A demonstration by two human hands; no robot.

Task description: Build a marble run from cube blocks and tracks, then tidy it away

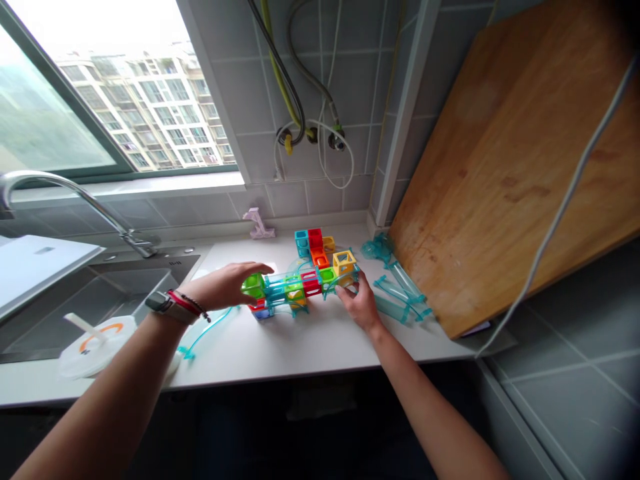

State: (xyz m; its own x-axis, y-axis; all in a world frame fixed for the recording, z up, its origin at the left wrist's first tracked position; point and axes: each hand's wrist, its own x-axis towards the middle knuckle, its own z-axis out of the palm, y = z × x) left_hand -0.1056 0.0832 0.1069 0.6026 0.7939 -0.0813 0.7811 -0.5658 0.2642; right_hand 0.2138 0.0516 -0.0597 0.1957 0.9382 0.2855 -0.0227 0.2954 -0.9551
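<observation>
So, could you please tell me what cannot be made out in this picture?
Head view: part of the leftmost green block, hidden by the left hand.
Head view: how the right hand meets the toy structure, hidden by its fingers.
Head view: the watch display, too small to read.
Head view: part of the wooden board, cut off by the right edge.

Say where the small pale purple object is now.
In the head view, the small pale purple object stands left of centre at the back of the white counter, near the grey tiled wall, beyond the left hand.
</observation>
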